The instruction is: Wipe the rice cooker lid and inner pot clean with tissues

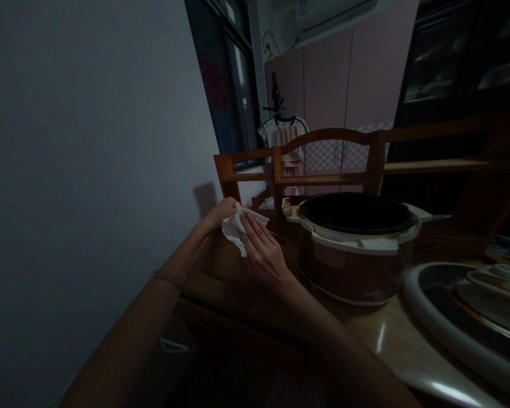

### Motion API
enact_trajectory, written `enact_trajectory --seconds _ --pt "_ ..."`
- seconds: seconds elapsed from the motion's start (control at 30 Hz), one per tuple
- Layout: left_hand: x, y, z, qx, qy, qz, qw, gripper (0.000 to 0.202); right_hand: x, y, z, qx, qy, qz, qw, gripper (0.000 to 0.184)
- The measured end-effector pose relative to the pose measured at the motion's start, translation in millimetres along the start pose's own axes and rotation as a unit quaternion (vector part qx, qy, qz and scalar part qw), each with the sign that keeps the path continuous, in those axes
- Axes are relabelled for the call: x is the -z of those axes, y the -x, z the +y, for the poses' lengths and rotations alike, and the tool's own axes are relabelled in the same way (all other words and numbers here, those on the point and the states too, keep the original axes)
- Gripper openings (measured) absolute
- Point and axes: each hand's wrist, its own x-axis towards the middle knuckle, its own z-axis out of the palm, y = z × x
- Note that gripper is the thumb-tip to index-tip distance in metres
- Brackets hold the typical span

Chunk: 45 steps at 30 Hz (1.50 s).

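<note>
My left hand (221, 212) is closed around a crumpled white tissue (234, 231), holding it above the left end of the wooden table (378, 334). My right hand (263, 252) lies against the tissue's right side with fingers stretched out and pressed on it. Both hands are just left of an open cooker pot (357, 243), which has a dark inner bowl and a cream rim. They do not touch the pot.
A cooker lid (471, 317) lies upturned at the right on the table. A wooden shelf rack (323, 164) stands behind the pot. A plain wall fills the left; a window and hanging clothes (287, 141) are at the back.
</note>
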Motion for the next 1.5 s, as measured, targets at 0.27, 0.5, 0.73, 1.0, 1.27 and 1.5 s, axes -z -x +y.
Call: enact_trajectory --seconds 0.27,0.5,0.73,1.0,1.27,1.5 --pt "4.3 -0.4 -9.9 -0.014 -0.008 -0.019 1.000 0.044 5.7 -9.0 13.4 0.029 -0.013 -0.044 0.999 0.052" --pt "3.9 8.3 -6.2 0.002 -0.001 -0.011 1.000 0.048 10.3 -7.8 12.5 0.042 -0.035 -0.056 0.997 0.051" --pt "2.5 10.6 -1.8 0.021 0.001 0.002 1.000 0.052 15.2 1.5 15.0 0.047 -0.032 -0.067 0.996 0.052" --pt "7.4 15.1 -11.0 0.027 0.022 -0.011 0.999 0.037 18.6 10.0 18.6 0.051 -0.038 -0.074 0.995 0.054" --pt "13.3 17.3 -8.1 0.011 0.001 0.001 1.000 0.039 24.6 12.9 21.4 0.023 -0.071 -0.056 0.996 0.059" --pt "20.2 22.3 -18.2 0.029 -0.023 0.002 0.999 0.048 21.0 16.3 24.2 0.018 -0.091 -0.047 0.995 0.059"
